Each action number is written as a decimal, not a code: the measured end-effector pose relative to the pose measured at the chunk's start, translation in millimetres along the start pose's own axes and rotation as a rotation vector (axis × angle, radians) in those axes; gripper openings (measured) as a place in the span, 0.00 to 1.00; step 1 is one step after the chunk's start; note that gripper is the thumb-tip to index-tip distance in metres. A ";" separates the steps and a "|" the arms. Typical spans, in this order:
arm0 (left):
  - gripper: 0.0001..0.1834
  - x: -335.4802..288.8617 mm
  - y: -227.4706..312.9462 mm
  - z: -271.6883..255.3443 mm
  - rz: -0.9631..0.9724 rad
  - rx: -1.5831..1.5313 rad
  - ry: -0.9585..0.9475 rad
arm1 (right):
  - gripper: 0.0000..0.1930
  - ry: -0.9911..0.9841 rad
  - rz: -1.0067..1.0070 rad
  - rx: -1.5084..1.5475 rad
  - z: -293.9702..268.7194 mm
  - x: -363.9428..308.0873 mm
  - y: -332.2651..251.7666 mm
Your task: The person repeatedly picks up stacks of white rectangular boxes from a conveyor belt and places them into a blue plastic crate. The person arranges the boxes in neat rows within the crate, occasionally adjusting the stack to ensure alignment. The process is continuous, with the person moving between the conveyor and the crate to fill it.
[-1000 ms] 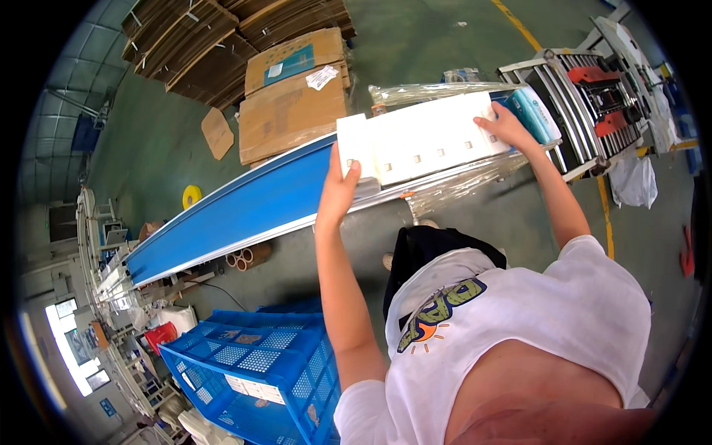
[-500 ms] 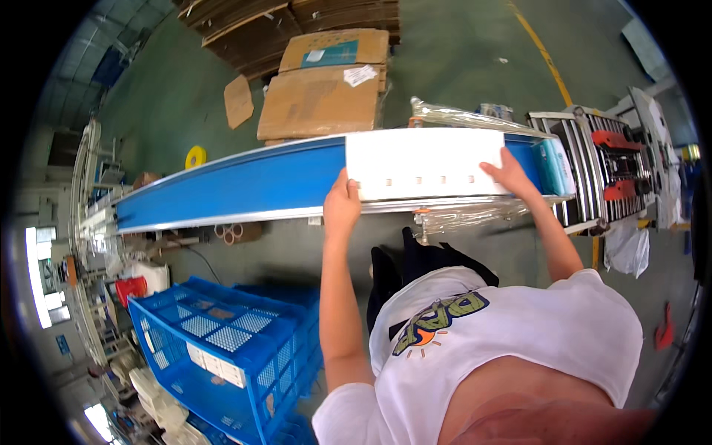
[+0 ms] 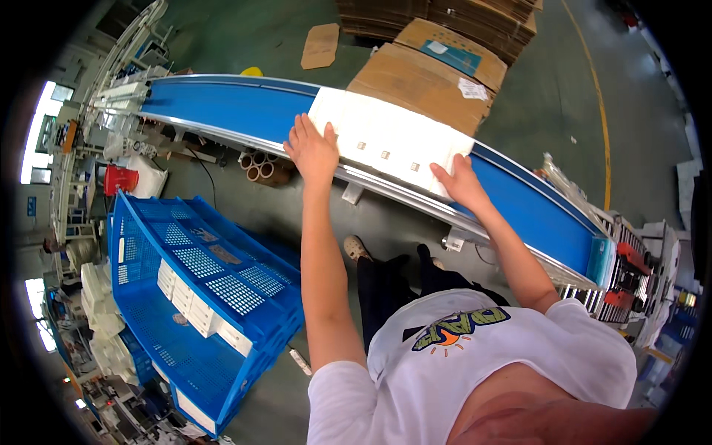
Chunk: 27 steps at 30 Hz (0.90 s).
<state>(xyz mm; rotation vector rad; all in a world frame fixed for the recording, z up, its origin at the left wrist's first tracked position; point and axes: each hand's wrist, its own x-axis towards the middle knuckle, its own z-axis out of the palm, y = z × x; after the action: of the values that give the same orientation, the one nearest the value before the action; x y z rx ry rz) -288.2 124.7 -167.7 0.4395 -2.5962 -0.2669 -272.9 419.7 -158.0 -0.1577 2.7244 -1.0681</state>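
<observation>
A long white block with several small square marks along its near side lies on the blue belt of a conveyor. At its left end, my left hand rests with the fingers stretched and spread against the near corner. My right hand grips the right end, thumb on the near side and fingers over the end edge. Whether the block is one piece or several packed together, I cannot tell.
Blue perforated crates holding white pieces stand to my left. Flattened cardboard lies beyond the belt. At the belt's right end are a teal pack and a roller section. Cardboard tubes lie below the belt.
The view has turned, so the belt now slopes down to the right. Both hands have stayed at the white block's ends; the left fingers have spread out. The block sits farther left along the belt.
</observation>
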 end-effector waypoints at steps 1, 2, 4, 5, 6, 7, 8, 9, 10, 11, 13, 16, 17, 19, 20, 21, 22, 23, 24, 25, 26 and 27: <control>0.32 11.1 -10.9 -4.9 -0.016 0.002 -0.028 | 0.30 0.023 -0.002 -0.018 7.0 4.4 -12.2; 0.33 20.5 -17.2 -10.0 -0.042 0.006 -0.082 | 0.30 0.049 -0.004 -0.035 13.3 8.7 -22.8; 0.31 28.9 -21.2 -27.7 -0.054 -0.029 -0.187 | 0.27 0.126 -0.029 -0.080 20.9 9.3 -28.8; 0.29 33.6 -28.8 -32.5 -0.052 -0.033 -0.246 | 0.26 0.127 -0.040 -0.120 20.0 7.7 -28.4; 0.26 33.8 -45.7 -35.6 -0.100 -0.323 -0.175 | 0.24 0.075 -0.026 -0.162 14.2 4.9 -23.2; 0.24 31.2 -61.7 -37.0 -0.154 -0.603 -0.091 | 0.24 0.013 -0.001 -0.362 1.8 -2.4 -40.8; 0.22 29.1 -77.5 -40.9 -0.207 -0.870 0.009 | 0.23 -0.105 0.108 -0.662 -9.8 -5.4 -59.4; 0.22 26.7 -99.5 -47.2 -0.420 -0.918 0.127 | 0.21 0.028 -0.052 -0.838 -19.8 -14.5 -82.0; 0.19 20.1 -135.2 -29.6 -0.427 -0.797 0.395 | 0.20 0.258 -0.054 -0.880 -22.9 -22.8 -101.7; 0.18 13.8 -165.5 -24.4 -0.671 -0.904 0.501 | 0.16 0.328 -0.069 -0.761 -17.8 -28.5 -123.5; 0.17 -11.7 -222.8 13.6 -0.942 -0.862 0.418 | 0.11 0.209 -0.329 -0.380 21.9 -45.8 -154.6; 0.18 -94.6 -274.8 126.1 -0.952 -0.558 0.023 | 0.13 -0.483 -0.502 -0.262 138.3 -44.2 -180.0; 0.19 -129.0 -285.6 169.1 -0.880 -0.462 -0.211 | 0.15 -0.592 -0.322 -0.248 192.4 -43.0 -158.6; 0.21 -197.6 -291.3 231.4 -0.790 -0.555 -0.725 | 0.15 -0.698 -0.251 -0.334 303.0 -22.9 -92.0; 0.22 -226.7 -284.1 250.2 -0.743 -0.595 -0.749 | 0.15 -0.725 -0.295 -0.361 357.8 -15.0 -34.4; 0.23 -250.5 -276.0 269.9 -0.679 -0.631 -0.762 | 0.14 -0.733 -0.346 -0.380 409.5 0.1 11.3; 0.22 -261.3 -264.8 279.1 -0.831 -0.634 -0.826 | 0.14 -0.825 -0.190 -0.488 448.4 23.7 27.9; 0.22 -270.0 -255.0 283.1 -1.000 -0.641 -0.895 | 0.15 -0.925 -0.026 -0.608 483.1 45.5 46.3; 0.22 -286.7 -249.5 296.1 -1.073 -0.642 -0.969 | 0.16 -0.941 0.027 -0.653 515.9 65.1 77.4; 0.21 -313.8 -240.4 312.7 -1.041 -0.605 -1.014 | 0.17 -0.949 0.089 -0.694 547.3 82.5 111.2; 0.21 -343.2 -233.4 330.9 -1.007 -0.564 -1.046 | 0.17 -0.948 0.028 -0.749 574.3 103.3 122.9; 0.20 -371.0 -224.9 347.0 -0.971 -0.522 -1.081 | 0.14 -0.983 -0.117 -0.863 599.6 125.2 128.3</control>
<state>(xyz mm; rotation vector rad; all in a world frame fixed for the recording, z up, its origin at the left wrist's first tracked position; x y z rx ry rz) -95.5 84.3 -687.1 1.6696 -2.7667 -1.8787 -257.5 96.5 -693.7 -0.7380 2.0300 0.2514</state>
